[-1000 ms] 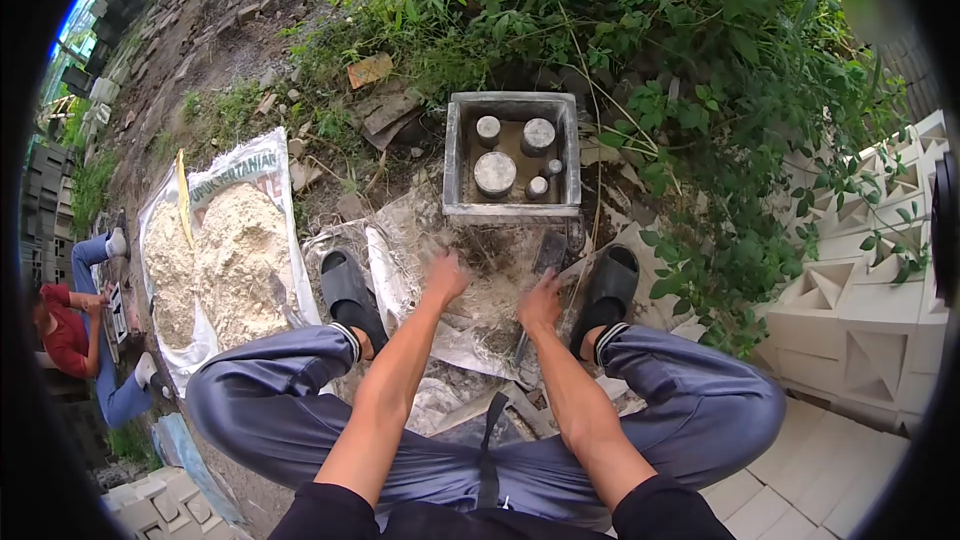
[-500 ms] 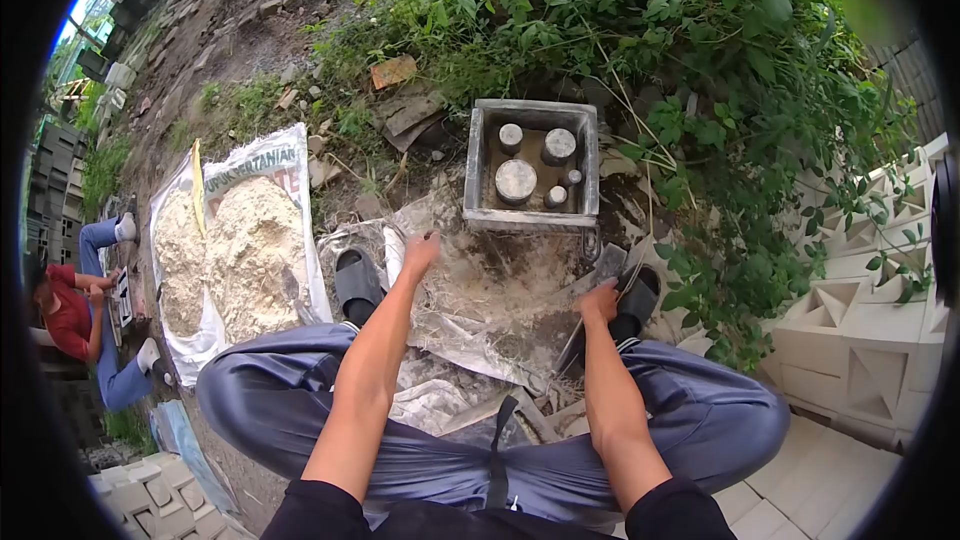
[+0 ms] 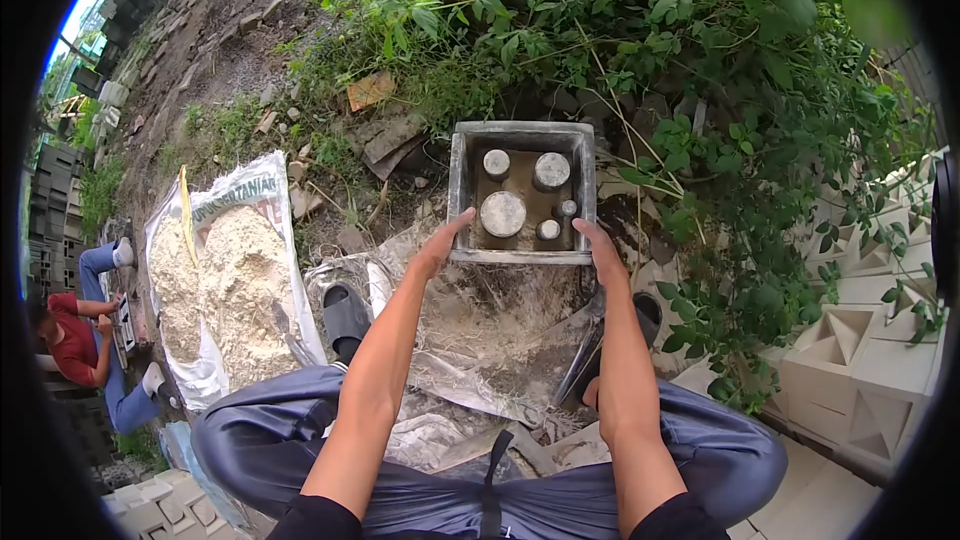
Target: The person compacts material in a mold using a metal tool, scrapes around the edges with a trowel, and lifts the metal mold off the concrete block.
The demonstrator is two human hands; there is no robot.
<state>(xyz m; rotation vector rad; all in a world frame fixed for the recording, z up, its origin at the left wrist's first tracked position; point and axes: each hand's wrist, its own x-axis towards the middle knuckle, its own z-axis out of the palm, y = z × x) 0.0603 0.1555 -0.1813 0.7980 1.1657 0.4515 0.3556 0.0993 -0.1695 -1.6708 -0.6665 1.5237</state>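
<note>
In front of me on the ground sits a grey square box (image 3: 523,257) with thick walls. Inside stand several round pale-topped cylinders (image 3: 503,213) of different sizes, in brownish wet-looking matter. My left hand (image 3: 441,245) grips the box's near left corner, thumb at the rim. At the near right corner my right hand (image 3: 603,255) holds the opposite wall, also with its thumb at the rim. The other fingers of both hands are mostly hidden along the outer sides. A dark flat-bladed tool (image 3: 580,355) lies by my right foot.
Pale powder (image 3: 240,275) is heaped on a white sack (image 3: 285,180) to the left, with a trowel (image 3: 290,330) in it. Another person (image 3: 75,340) sits at far left. Leafy plants (image 3: 640,50) crowd the back; patterned blocks (image 3: 840,370) are stacked at right.
Both hands have moved forward from the ground to the box's sides. My right hand has let go of the flat tool. The view has shifted slightly.
</note>
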